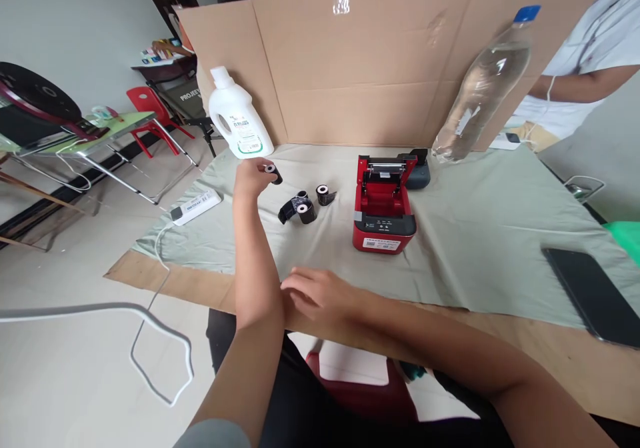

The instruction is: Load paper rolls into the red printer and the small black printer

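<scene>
My left hand (254, 178) reaches forward over the cloth, its fingers closed around a small black roll (277, 179) with a white core. Close by lie more such black rolls: one stands alone (323, 199), and others sit bunched with a loose black strip (287, 211). At the table's front edge, my right hand (320, 293) rests beside my left forearm, holding nothing, its fingers loosely bent and slightly apart. Right of the rolls stands a red and black printer (384, 211) with its lid raised and its bay exposed.
A white jug (240, 118) and a clear bottle (483, 88) lean against a cardboard screen (360, 68). A dark grey device (419, 171) sits behind the printer. A power strip (196, 207) lies left, a phone (595, 295) right. Another person's arm (590, 87) shows at right.
</scene>
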### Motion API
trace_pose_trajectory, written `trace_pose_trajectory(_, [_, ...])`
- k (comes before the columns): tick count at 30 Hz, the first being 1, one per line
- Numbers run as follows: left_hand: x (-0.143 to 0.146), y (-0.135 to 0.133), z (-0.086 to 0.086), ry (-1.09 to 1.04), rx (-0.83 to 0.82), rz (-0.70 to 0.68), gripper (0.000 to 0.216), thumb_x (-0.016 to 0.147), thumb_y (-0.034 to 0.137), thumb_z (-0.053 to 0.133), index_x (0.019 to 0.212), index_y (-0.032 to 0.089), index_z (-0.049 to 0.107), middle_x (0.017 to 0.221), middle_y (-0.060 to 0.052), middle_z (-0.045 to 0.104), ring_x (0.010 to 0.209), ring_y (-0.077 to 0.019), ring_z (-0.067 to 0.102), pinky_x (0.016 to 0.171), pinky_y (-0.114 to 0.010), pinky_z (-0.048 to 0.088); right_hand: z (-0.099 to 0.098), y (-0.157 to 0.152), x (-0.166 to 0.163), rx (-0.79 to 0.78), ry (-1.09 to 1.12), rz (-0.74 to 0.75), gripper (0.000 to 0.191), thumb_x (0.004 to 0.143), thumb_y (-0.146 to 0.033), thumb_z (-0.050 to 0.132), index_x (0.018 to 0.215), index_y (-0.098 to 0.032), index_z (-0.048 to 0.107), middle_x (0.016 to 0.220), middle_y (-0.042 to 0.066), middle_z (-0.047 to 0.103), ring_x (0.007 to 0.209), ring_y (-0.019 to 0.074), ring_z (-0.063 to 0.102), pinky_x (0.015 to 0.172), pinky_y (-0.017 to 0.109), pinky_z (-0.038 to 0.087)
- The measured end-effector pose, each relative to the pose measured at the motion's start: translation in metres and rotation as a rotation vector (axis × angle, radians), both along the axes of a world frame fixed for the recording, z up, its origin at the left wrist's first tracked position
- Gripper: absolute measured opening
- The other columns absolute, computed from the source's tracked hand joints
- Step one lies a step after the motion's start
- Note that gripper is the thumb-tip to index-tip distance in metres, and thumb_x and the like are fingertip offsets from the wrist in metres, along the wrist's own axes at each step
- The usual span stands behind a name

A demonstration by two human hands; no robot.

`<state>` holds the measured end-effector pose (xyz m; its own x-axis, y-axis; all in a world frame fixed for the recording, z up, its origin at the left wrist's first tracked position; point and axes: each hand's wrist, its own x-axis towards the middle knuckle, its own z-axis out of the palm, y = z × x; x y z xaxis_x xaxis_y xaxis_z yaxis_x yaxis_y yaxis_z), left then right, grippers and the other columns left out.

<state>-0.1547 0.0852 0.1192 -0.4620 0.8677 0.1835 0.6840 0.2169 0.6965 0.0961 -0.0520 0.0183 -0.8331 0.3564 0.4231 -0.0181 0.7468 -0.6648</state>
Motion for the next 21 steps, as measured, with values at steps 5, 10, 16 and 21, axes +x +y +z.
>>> trace_pose_trajectory(5, [-0.001,0.020,-0.043,-0.043,-0.211,-0.033,0.037,0.056,0.014,0.080,0.093,0.021,0.075,0.089,-0.003,0.070,0.073,-0.0187,0.064,0.076,-0.034,0.051,-0.014,-0.004,-0.003,-0.103,-0.093,0.016,0.023,0.098,-0.019,0.049,0.117,-0.023,0.061,0.108,0.004,0.068,0.083,0.0163,0.063,0.076,0.030,0.050])
trace_pose_trajectory(10, [0.000,0.021,-0.044,0.069,-0.291,-0.053,0.044,0.056,0.021,0.085,0.098,0.022,0.073,0.105,-0.006,0.073,0.091,-0.0228,0.066,0.081,-0.033,0.051,-0.013,0.002,-0.004,-0.268,-0.056,-0.067,0.026,0.093,-0.013,0.051,0.114,-0.025,0.060,0.103,0.001,0.066,0.085,0.0160,0.062,0.080,0.031,0.050])
trace_pose_trajectory(16, [0.011,0.000,0.008,0.181,-0.302,-0.150,0.039,0.060,0.034,0.091,0.094,0.024,0.074,0.097,-0.005,0.074,0.089,-0.0253,0.069,0.083,-0.036,0.053,-0.015,0.001,-0.005,-0.347,-0.001,-0.100,0.022,0.093,-0.016,0.054,0.112,-0.024,0.059,0.103,0.002,0.066,0.072,0.0137,0.055,0.071,0.030,0.048])
trace_pose_trajectory(21, [0.051,0.005,0.009,0.063,-0.697,-0.284,0.030,0.053,0.026,0.096,0.070,0.020,0.072,0.061,-0.007,0.070,0.073,-0.0322,0.075,0.073,-0.039,0.054,-0.011,0.004,-0.004,-0.399,0.016,-0.129,0.021,0.093,-0.016,0.053,0.111,-0.023,0.060,0.104,0.002,0.065,0.070,0.0126,0.055,0.069,0.029,0.046])
